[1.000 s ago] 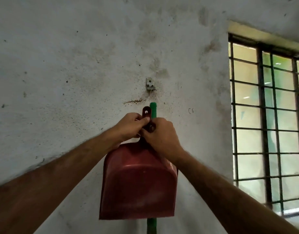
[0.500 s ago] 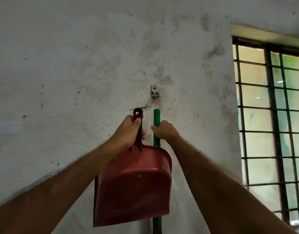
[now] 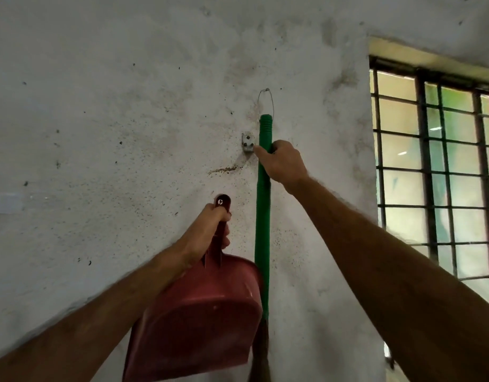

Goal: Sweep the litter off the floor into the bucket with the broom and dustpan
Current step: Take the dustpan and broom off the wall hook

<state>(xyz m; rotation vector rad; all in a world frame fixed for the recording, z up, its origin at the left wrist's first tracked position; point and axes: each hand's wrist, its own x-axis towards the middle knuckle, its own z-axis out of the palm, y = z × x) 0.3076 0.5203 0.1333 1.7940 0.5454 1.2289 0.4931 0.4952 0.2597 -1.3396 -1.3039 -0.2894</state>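
A red plastic dustpan hangs low in the middle, pan down, with my left hand closed around its handle. To its right a broom with a green handle stands upright against the wall. My right hand grips that handle near its top. A thin wire loop sticks up from the handle's tip, above the metal wall hook and free of it. The broom's dark bristles show at the bottom edge. Floor, litter and bucket are out of view.
A stained white wall fills the view straight ahead. A barred window stands to the right of the broom.
My right hand has raised the broom, so its wire loop now sits above the hook. My left hand has carried the dustpan down and away from the hook.
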